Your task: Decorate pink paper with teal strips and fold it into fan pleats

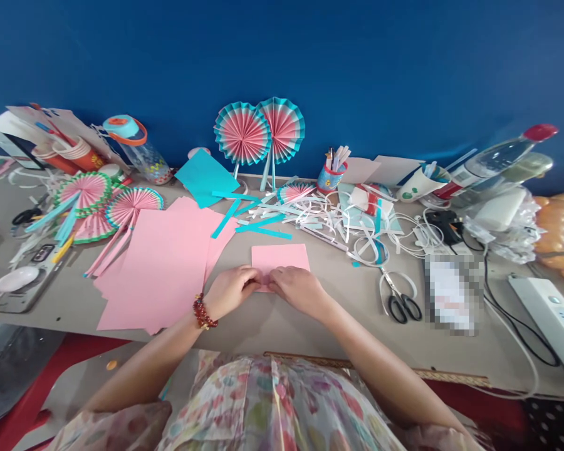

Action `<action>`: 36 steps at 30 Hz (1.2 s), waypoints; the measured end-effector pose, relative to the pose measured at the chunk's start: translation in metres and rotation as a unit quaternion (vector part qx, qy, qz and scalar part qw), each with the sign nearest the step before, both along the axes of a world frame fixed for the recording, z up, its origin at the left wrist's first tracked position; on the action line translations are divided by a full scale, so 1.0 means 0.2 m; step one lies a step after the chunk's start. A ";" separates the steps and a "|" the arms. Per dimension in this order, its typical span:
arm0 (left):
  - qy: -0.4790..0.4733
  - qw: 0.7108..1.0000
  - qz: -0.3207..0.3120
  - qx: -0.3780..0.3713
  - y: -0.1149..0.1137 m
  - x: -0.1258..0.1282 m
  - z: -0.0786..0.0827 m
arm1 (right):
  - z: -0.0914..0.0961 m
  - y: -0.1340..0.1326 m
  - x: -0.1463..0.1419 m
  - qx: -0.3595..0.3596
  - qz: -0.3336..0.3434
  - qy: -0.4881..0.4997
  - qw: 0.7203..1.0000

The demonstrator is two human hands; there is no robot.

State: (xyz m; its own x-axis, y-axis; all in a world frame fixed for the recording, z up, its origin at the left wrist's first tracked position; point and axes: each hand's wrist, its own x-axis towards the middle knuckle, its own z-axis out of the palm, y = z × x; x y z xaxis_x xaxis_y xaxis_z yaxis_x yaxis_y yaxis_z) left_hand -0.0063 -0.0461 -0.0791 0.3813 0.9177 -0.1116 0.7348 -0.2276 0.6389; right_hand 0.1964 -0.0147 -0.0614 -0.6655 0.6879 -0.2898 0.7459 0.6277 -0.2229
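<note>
A small pink paper sheet [280, 257] lies on the grey table [338, 294] in front of me. My left hand [230, 289], with a red bead bracelet at the wrist, and my right hand [297, 288] meet at the sheet's near edge, fingers pinching it. The near edge is hidden under my fingers. A stack of larger pink sheets [164, 266] lies just left of my left hand.
Black-handled scissors [399, 299] lie right of my right hand, beside white and teal paper strips [305, 219]. Pleated paper fans [258, 133] stand at the back, more fans [98, 203] at left. A pen cup [329, 176], bottles, cables and a power strip [552, 316] crowd the right.
</note>
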 end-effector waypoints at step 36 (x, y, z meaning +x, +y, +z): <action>0.000 1.000 -0.015 0.006 0.01 -0.02 -0.02 | 0.06 0.05 -0.03 -0.063 -0.001 -0.017 0.998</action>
